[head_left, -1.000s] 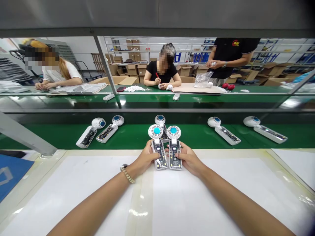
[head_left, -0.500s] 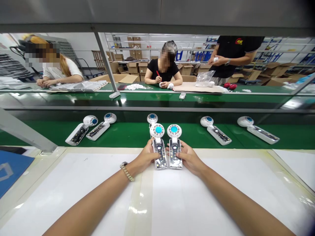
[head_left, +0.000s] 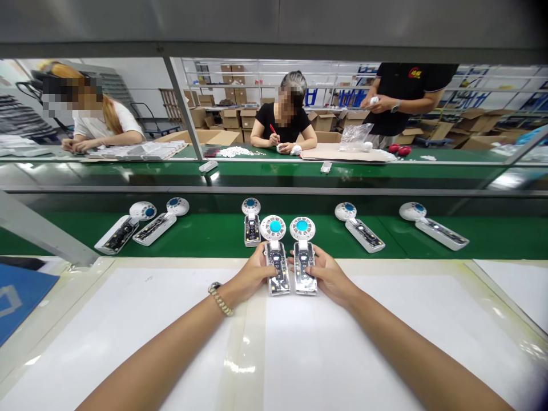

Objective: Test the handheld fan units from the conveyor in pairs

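Side by side over the front edge of the green belt, my two hands each hold a handheld device with a round white head, a bright blue disc and a clear-covered body showing a circuit board. My left hand (head_left: 256, 270) grips the left device (head_left: 277, 283), its thumb on the front. Around the right device (head_left: 305, 283) my right hand (head_left: 329, 275) is closed, thumb also on the front. The two bodies are close together but apart, heads pointing away from me. Fingers behind the devices are mostly hidden.
Several similar devices (head_left: 365, 234) lie on the green conveyor belt (head_left: 295, 208). A white-covered worktop (head_left: 325, 348) is below my arms, with a blue item (head_left: 25, 297) at left. Across a second belt, people work; one person (head_left: 282, 123) holds a red pen. A metal post (head_left: 47, 228) stands left.
The devices lying on the near belt have shifted left, uncovering one behind my left-hand device. Small parts on the far belt have moved right. My hands stay almost still, both still gripping.
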The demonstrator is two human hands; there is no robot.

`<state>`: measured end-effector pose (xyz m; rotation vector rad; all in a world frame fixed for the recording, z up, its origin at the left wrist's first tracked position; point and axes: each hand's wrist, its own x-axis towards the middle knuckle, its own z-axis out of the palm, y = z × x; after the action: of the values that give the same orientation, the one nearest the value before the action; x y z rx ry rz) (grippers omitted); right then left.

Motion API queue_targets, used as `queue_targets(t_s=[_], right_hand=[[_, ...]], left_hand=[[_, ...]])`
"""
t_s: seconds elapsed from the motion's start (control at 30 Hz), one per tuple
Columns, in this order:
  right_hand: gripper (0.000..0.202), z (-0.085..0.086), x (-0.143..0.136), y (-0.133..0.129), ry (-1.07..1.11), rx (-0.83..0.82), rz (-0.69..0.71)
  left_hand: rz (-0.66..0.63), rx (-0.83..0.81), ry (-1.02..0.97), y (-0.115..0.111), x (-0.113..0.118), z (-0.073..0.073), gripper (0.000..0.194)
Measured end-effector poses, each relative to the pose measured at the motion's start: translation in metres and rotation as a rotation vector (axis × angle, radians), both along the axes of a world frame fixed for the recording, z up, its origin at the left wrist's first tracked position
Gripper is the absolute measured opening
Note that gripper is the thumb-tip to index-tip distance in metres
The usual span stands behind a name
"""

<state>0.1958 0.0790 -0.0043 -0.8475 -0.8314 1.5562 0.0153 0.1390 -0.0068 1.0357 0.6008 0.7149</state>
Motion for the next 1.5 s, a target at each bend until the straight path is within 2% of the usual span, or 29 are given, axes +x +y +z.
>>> queue_targets(t_s=[0.77,0.83,0.93,1.03,1.13,1.2,1.27,1.37,1.43,1.5], right_hand=[[0.051,-0.002,0.0,0.003,0.042,0.025,0.018],[0.046,-0.002,0.0,0.003,0.072,0.025,0.011],[0.027,0.001,0.002,0.003,0.146,-0.069,0.008],[0.052,0.008,0.008,0.005,0.129,-0.165,-0.029],[0.057,0.013,0.027,0.016,-0.074,-0.157,-0.172],[0.053,0.016,0.049,0.029,-0.372,-0.103,-0.33],[0.045,0.017,0.076,0.045,-0.742,-0.034,-0.505],[0.041,0.02,0.116,0.067,-1.02,-0.011,-0.613],[0.044,0.023,0.133,0.077,-1.122,-0.003,-0.617],[0.047,0.025,0.135,0.083,-1.206,0.024,-0.613]], left_hand=[[-0.002,-0.05,-0.064,-0.004,0.001,0.008,0.054],[0.023,-0.059,-0.064,-0.005,0.002,0.01,0.049],[0.048,-0.078,0.0,-0.005,0.002,0.013,0.025],[0.027,-0.048,0.159,0.003,0.003,0.015,0.05],[0.032,-0.014,0.29,0.025,0.008,0.017,0.065],[0.112,0.102,0.418,0.048,0.009,0.022,0.065],[0.239,0.291,0.585,0.075,0.004,0.03,0.06],[0.416,0.501,0.76,0.111,-0.022,0.045,0.042],[0.53,0.545,0.835,0.128,-0.049,0.054,0.032],[0.632,0.545,0.922,0.139,-0.077,0.058,0.029]])
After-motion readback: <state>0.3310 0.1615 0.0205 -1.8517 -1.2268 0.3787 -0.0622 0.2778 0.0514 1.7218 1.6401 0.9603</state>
